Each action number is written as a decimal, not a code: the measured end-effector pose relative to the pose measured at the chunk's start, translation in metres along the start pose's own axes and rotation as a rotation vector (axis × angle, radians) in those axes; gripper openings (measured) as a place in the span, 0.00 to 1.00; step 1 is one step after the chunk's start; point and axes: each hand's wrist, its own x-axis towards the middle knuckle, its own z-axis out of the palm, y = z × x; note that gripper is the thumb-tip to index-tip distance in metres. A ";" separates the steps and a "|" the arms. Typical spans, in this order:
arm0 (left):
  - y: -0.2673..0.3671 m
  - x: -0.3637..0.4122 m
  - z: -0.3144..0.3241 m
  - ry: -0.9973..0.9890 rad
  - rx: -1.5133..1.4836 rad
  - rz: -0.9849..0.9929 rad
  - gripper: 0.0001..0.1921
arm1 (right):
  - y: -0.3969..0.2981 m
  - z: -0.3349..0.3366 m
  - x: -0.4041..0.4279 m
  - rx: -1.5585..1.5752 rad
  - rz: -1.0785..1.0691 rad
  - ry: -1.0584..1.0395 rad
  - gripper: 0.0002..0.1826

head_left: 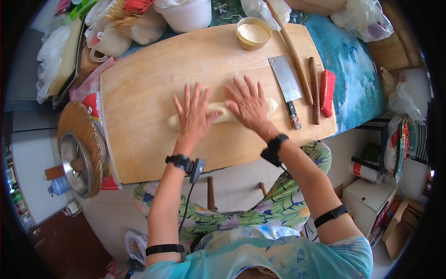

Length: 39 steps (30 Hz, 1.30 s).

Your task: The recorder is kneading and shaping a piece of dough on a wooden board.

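Note:
A thick roll of pale dough (225,113) lies crosswise on a wooden board (146,146). My left hand (193,115) rests on its left part, palm down with the fingers spread. Over its right part my right hand (246,104) lies flat in the same way, with the rounded dough end showing beyond it. To the right of that hand are a cleaver (285,78) with a dark handle, a long wooden rolling pin (294,55), a shorter rolling pin (314,90) and a red brush (327,93). A bowl of flour (253,33) stands at the board's far side.
A white plastic bucket (190,15) and a white pitcher (111,43) stand beyond the board. At the left are a metal basin (75,174) and a round tray of thin stalks (78,122). Plastic bags (366,21) lie at the far right on a blue cloth (355,76).

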 end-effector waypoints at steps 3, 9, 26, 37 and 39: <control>0.026 -0.061 -0.030 -0.120 -0.104 0.051 0.40 | -0.018 -0.028 -0.068 0.080 -0.059 -0.046 0.33; 0.033 -0.152 -0.077 -0.319 -0.352 0.042 0.36 | -0.076 -0.063 -0.144 0.112 -0.034 -0.234 0.37; -0.071 -0.015 -0.005 0.019 -0.062 -0.276 0.39 | -0.049 0.013 0.070 -0.002 0.076 0.073 0.36; 0.003 -0.109 -0.071 -0.258 -0.071 0.000 0.38 | -0.069 -0.043 -0.109 0.332 -0.088 -0.196 0.39; 0.036 -0.108 -0.071 -0.249 -0.029 0.083 0.37 | -0.056 -0.051 -0.126 0.210 0.020 -0.184 0.39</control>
